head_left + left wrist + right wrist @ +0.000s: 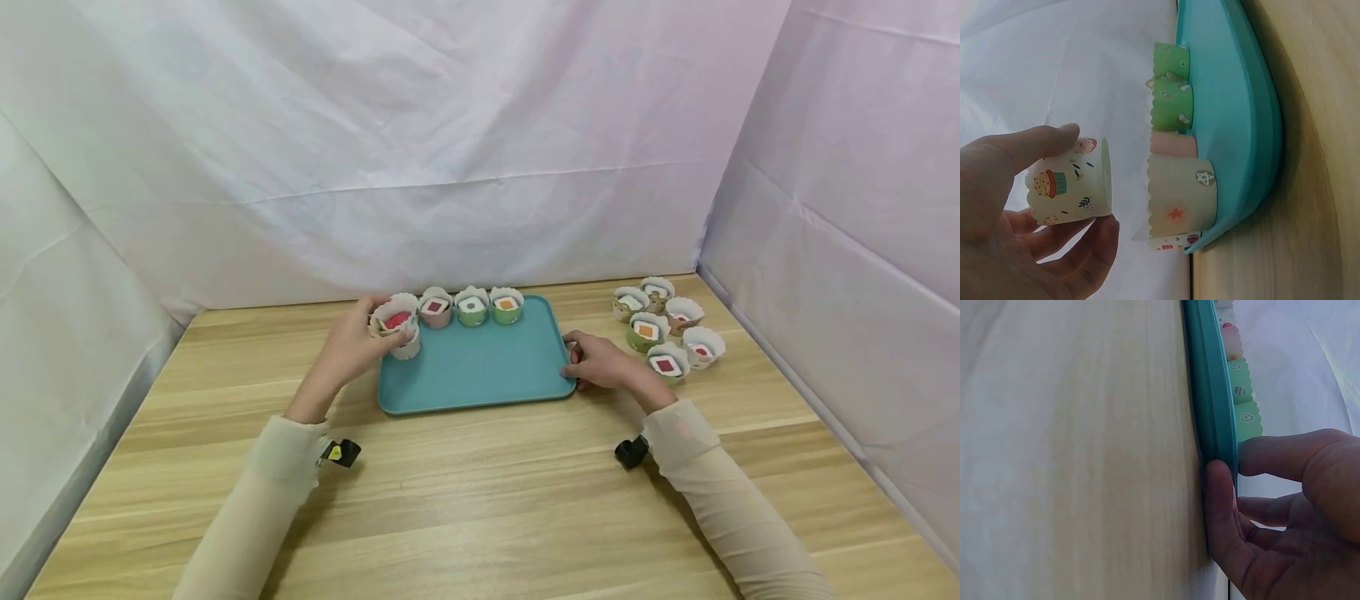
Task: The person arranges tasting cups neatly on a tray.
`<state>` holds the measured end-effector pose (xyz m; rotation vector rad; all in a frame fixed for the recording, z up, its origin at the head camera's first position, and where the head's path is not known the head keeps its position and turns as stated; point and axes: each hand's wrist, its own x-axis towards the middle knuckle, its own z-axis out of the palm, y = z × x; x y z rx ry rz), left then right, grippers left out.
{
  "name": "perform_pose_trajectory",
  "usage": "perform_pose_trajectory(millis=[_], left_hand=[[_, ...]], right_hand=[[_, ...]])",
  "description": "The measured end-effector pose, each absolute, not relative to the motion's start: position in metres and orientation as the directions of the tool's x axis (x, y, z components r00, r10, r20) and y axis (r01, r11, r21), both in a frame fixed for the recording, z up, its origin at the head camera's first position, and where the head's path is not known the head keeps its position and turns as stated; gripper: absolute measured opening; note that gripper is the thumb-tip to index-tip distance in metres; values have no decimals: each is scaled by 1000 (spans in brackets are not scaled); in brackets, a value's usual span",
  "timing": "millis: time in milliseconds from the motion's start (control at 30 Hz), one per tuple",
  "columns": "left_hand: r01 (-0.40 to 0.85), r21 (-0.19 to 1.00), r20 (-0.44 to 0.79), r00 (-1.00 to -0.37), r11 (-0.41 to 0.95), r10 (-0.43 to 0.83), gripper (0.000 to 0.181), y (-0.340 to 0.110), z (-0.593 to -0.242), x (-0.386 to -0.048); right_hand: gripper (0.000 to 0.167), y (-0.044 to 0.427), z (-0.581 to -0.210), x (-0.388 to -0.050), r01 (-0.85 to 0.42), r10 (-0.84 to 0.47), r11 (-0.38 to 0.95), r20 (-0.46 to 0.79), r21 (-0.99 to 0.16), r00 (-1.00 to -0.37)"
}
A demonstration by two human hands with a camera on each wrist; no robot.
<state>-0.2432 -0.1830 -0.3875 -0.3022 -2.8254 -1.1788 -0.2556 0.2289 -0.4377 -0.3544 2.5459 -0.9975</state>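
My left hand [352, 337] pinches a pale paper cup [1069, 187] between thumb and fingers, raised over the left end of the blue tray [480, 367]. A cupcake print shows on its side, and something red lies inside. Below and close to it, a white cup with a red star [1182, 194] stands on the tray. Along the back edge stand a pink cup [436, 307] and two green cups [472, 307], each holding a white piece with a coloured mark. At the tray's right side, my right hand [603, 362] grips the rim [1219, 419] between thumb and fingers.
Several paper cups with white pieces inside stand grouped on the wooden table [465, 500], right of the tray; a green one [667, 363] is nearest the right hand. White cloth [450, 150] hangs behind the table and at both sides.
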Motion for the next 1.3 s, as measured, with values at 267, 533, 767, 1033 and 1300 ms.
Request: perform_pose_trajectory(millis=[267,533,767,1033,1300], left_hand=[[230,686,144,-973,690,180,70,-163,-389,-248],[250,696,150,-967,673,204,67,-147,-394,-255],[325,650,199,-945,687,259,64,-139,-396,-264],[370,587,206,-928,720,309,60,-137,-400,-272],[381,534,207,-925,755,320,55,-136,-406,-277]], right_hand=[[63,230,-439,-256,-93,-363,714,-254,-694,-897],[63,230,-440,-255,-90,-365,712,-257,-696,-895],[61,229,-438,-254,-101,-370,711,-248,-696,-895],[64,230,-437,-254,-91,-362,714,-255,-694,-897],[65,229,-436,-254,-85,-354,721,-260,-688,-898]])
